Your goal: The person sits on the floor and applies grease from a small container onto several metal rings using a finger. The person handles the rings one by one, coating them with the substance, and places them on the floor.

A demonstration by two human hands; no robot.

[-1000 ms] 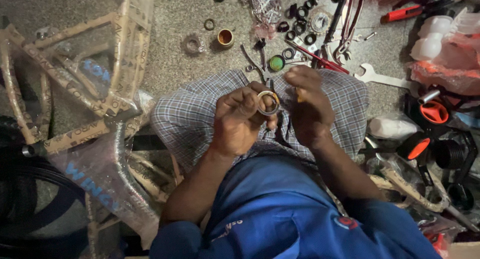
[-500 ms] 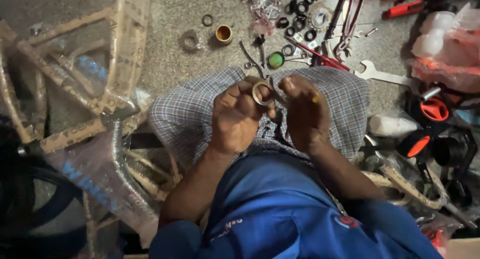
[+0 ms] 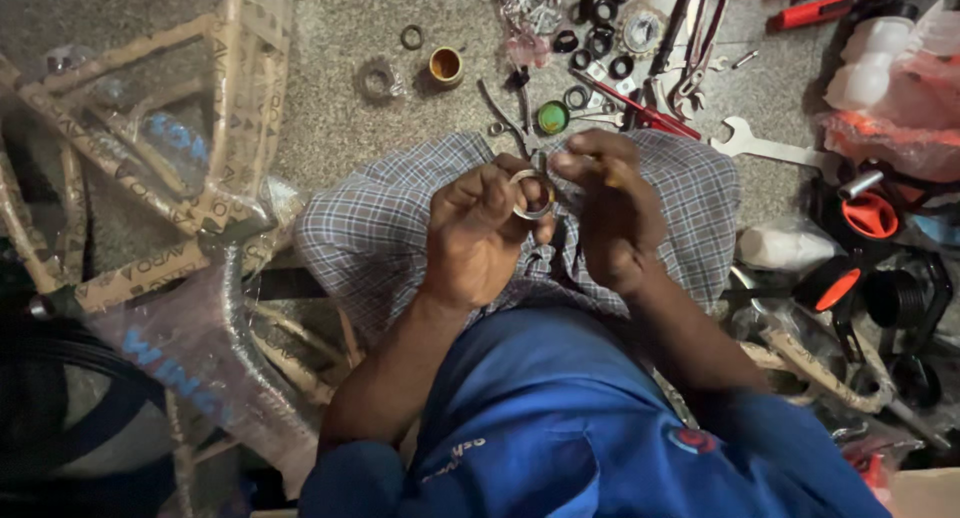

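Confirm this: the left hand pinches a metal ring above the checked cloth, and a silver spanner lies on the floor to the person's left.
Wrong side. The head view shows the spanner on the floor to the person's right. The rest stands: the left hand pinches the ring above the checked cloth.

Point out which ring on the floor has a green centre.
The round piece just beyond the hands, beside the pliers; the other rings are black or bare metal.

Shiny metal ring; matt checked cloth; rough speckled stone floor.

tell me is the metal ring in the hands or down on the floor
In the hands: the metal ring is pinched by the left hand, above the lap.
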